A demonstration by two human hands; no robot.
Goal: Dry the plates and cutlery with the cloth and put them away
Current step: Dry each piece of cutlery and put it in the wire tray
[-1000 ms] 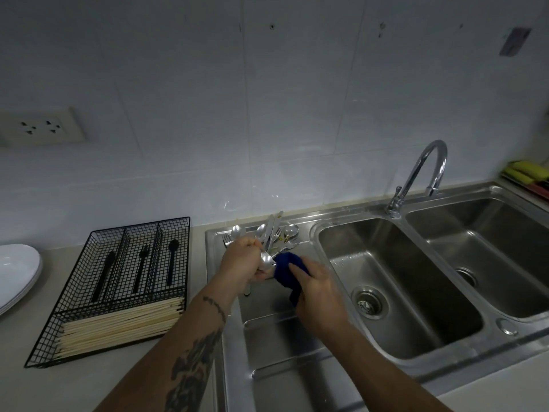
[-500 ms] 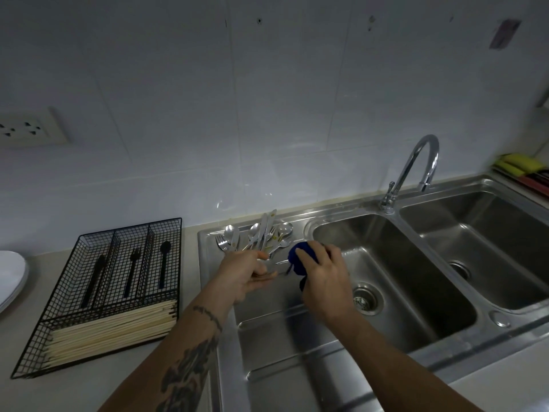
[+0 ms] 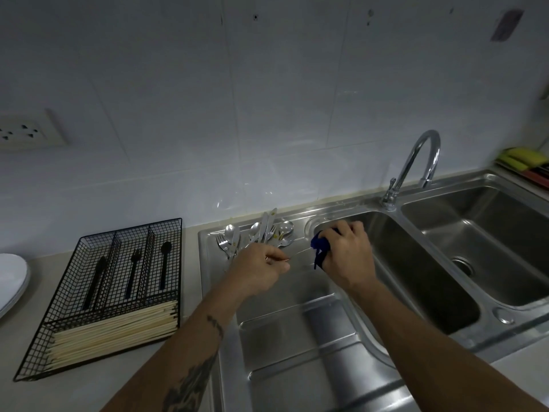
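My left hand (image 3: pixel 258 266) pinches the end of a thin silver piece of cutlery (image 3: pixel 300 253) over the steel drainboard (image 3: pixel 285 331). The piece points right towards my right hand (image 3: pixel 349 258), which grips a bunched dark blue cloth (image 3: pixel 320 244) at its far tip. Just behind my left hand, a pile of silver spoons, forks and knives (image 3: pixel 258 233) lies at the back of the drainboard. A black wire cutlery tray (image 3: pixel 89 361) on the counter to the left holds a black knife, fork and spoon, with pale chopsticks (image 3: pixel 116 328) in its front section.
White plates (image 3: pixel 12 281) are stacked at the left edge of the counter. Right of the drainboard are two sink basins (image 3: pixel 416 263) with a curved tap (image 3: pixel 416 168) behind them. Yellow-green sponges (image 3: pixel 523 157) sit at the far right. A wall socket (image 3: pixel 26 130) is at upper left.
My right hand with the cloth has slid right, away from my left hand and along the silver piece to its tip. My left hand stays near the cutlery pile.
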